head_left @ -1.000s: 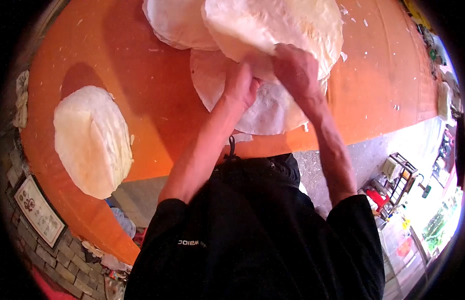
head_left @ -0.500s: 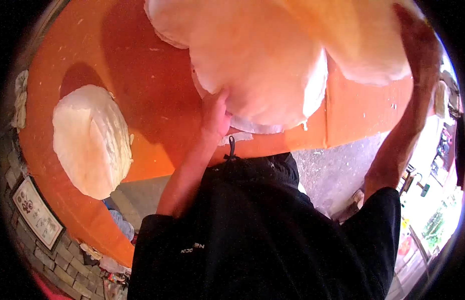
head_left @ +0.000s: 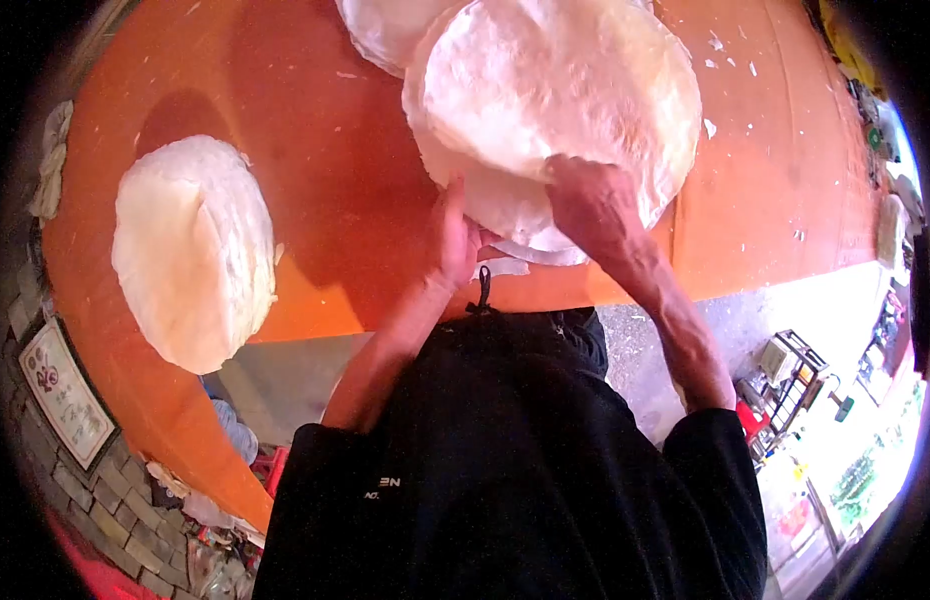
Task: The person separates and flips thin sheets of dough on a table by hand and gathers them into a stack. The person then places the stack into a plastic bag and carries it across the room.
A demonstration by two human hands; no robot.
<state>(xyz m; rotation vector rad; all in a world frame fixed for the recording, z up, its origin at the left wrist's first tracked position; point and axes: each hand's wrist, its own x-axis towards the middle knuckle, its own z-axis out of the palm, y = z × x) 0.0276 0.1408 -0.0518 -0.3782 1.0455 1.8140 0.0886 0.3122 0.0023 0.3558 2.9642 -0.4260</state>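
Note:
A stack of thin, round, whitish sheets (head_left: pixel 575 90), resembling thin flatbreads, lies near the table's front edge. My left hand (head_left: pixel 455 240) is at the stack's lower left rim, thumb along the edge and fingers partly hidden against it. On top, the fingers of my right hand (head_left: pixel 593 200) are curled closed at the front edge of the upper sheet, pinching it; the fingertips are hidden. Another pale round sheet (head_left: pixel 385 30) lies partly under the stack at the back left. Just below my left hand is a pale strip (head_left: pixel 500 268).
An orange table (head_left: pixel 325 200) curves round to the left. A second stack of round sheets (head_left: pixel 190 250) stands on its left part. White scraps (head_left: pixel 710 128) lie right of the main stack. A framed sign (head_left: pixel 67 393) rests by a brick surface at the far left.
My right hand has come from the far upper right down onto the stack. The large sheet lifted there now lies out of the hand's raised position, and the stack's top shows. My left hand stays near the rim.

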